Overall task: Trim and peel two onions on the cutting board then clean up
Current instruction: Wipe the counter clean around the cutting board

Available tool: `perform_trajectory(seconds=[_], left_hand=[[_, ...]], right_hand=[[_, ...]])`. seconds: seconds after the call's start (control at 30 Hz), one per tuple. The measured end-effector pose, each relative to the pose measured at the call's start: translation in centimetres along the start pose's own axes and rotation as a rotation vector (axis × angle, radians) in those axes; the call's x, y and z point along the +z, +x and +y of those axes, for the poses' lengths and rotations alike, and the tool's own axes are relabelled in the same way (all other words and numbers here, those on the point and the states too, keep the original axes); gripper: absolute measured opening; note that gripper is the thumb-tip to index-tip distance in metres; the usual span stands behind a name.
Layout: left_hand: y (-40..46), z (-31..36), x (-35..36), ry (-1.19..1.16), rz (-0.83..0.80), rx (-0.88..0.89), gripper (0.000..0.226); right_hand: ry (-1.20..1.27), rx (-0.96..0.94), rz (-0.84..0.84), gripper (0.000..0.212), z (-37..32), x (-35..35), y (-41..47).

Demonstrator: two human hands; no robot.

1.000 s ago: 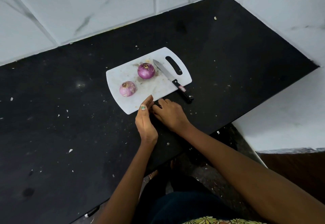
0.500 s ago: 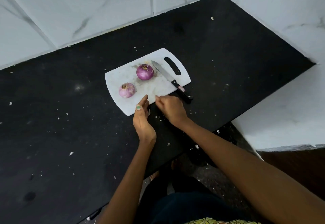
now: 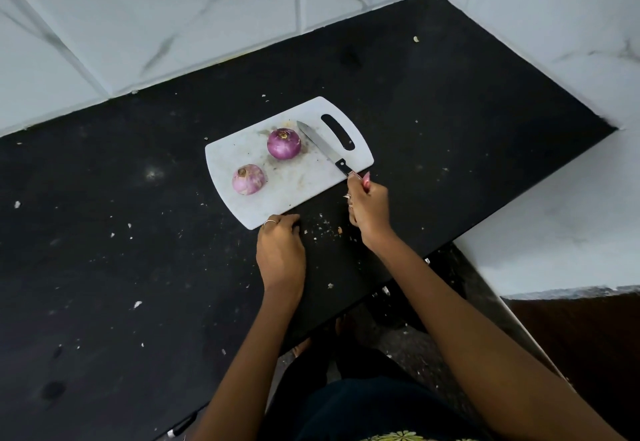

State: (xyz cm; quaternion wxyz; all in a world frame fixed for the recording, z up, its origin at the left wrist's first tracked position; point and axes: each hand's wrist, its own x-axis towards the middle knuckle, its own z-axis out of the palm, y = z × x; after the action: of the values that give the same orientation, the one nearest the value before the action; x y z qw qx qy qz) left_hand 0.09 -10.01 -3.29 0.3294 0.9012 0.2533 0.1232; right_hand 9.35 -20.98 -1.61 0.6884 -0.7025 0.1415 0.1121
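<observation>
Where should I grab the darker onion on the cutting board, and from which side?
Take the darker onion round its wide middle, hand coming from above and its left. It sits root end up, and the knife blade lies close along its right.

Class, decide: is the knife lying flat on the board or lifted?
Cannot tell for certain. The right hand grips the knife handle; its blade looks low over the cutting board.

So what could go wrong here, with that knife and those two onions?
The right hand grips the knife only at the handle's end, so it may slip. The blade lies beside the darker onion and could nudge the round thing rolling. The left hand rests at the cutting board edge, near any swing.
</observation>
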Motion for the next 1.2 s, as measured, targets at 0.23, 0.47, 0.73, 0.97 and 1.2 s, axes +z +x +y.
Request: perform_trajectory(seconds=[0.23, 0.47, 0.73, 0.97, 1.2], left_hand=[[0.8, -0.9, -0.9, -0.730, -0.098, -0.351, 0.020], [2.1, -3.1, -3.4, -0.622, 0.096, -0.299, 0.020], [1.9, -2.8, -2.5, -0.494, -0.131, -0.248, 0.015], [2.7, -1.2, -3.1, -1.440, -0.289, -0.711, 0.034], [3.1, 0.5, -3.5, -1.782, -0.265, -0.819, 0.040]], right_hand=[[0.068, 0.083, -0.012, 0.042, -0.2, -0.2, -0.6], [0.086, 0.090, -0.010, 0.043, -0.5, -0.3, -0.3], [0.088, 0.092, -0.030, 0.043, -0.3, 0.2, -0.2], [0.034, 0.142, -0.061, 0.039, -0.2, 0.6, -0.7], [0.014, 0.230, -0.206, 0.038, -0.1, 1.9, -1.9]])
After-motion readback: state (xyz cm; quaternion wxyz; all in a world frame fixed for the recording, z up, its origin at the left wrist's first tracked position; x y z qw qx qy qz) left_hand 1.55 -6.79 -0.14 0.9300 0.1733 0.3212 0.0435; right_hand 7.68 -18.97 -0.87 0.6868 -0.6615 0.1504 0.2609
